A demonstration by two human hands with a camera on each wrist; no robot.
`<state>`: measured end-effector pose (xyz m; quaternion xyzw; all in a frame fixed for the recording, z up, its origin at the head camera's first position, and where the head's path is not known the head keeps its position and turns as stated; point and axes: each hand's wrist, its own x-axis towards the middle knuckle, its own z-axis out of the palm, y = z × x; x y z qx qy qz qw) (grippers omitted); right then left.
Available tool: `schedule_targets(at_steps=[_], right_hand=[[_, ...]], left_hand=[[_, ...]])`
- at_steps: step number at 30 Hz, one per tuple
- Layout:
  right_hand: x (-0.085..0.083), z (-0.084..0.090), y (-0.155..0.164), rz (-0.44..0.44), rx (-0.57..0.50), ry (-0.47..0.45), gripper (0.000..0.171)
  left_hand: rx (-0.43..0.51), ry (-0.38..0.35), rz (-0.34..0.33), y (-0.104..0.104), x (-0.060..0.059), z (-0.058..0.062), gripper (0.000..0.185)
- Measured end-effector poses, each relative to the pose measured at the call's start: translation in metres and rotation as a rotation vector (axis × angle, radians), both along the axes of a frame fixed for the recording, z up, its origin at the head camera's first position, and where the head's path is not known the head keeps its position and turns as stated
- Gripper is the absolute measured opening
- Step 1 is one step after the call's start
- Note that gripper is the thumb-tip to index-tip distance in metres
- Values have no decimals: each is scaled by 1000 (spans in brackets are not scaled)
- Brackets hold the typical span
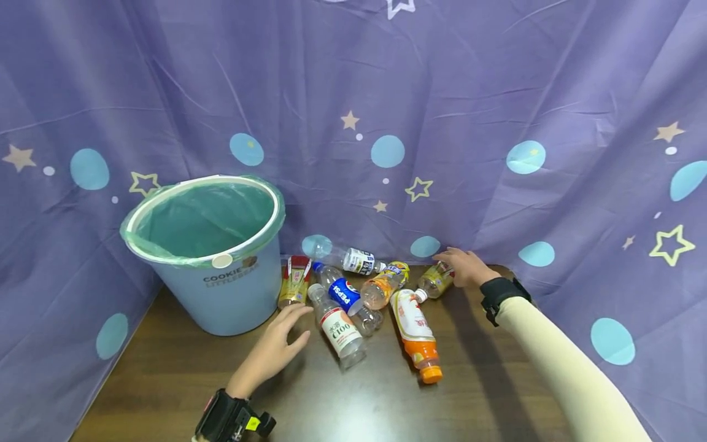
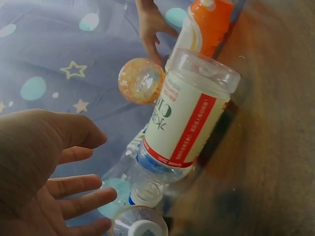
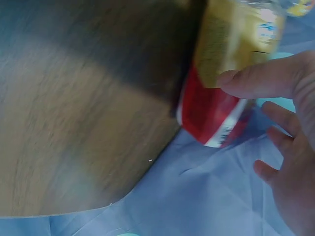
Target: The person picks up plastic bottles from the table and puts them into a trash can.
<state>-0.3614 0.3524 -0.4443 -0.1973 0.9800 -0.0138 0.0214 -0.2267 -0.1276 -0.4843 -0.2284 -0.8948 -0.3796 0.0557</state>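
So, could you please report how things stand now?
Right hand at rightmost bottle, no firm grip seen. Left hand empty, near C100 bottle. Orange-capped bottle lies close to rightmost bottle, possibly crowding it.

Read: "COOKIE" on light-blue round plastic bucket [image 1: 237, 307]; "PEPSI" on blue-labelled clear plastic bottle [image 1: 343, 294]; "水溶C100" on white-labelled clear plastic bottle [image 1: 339, 329].

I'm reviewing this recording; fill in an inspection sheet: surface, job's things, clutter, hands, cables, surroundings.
Surface: brown table, glossy, with a bright reflection.
Job's things: seven bottles on the table, beside a blue bucket lined with a green bag.
Clutter: nothing seen besides these.
Hands: left hand open beside the C100 bottle; right hand at the rightmost gold-and-red bottle, thumb over its label, contact unclear. Black devices on both wrists.
Cables: nothing seen.
Surroundings: purple curtain behind, printed with stars and pale-blue spots.
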Motion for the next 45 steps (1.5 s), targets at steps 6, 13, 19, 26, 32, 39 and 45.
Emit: schedule_targets(at_steps=[6,13,19,26,32,39,45], right_hand=[[-4,-16,0,7,56,15,67],[-10,-25,-1,15,72,48,61],[-14,-30,-2,29,101,77,68],[-15,-43,5,15,113,128,64],[-7,-46,9,45,71,163,65],[0,-44,21,-2,105,68,70],[12,-35,34,-26,45,45,77]], left_hand=[[-12,-38,19,-1,5,-8,49],[17,-48,16,5,5,-12,49],[32,-82,-3,11,4,-17,50],[51,-105,-5,16,5,-19,48],[56,-123,-16,17,6,-20,46],[51,-122,-30,19,7,-20,46],[57,-130,-47,20,9,-20,47]])
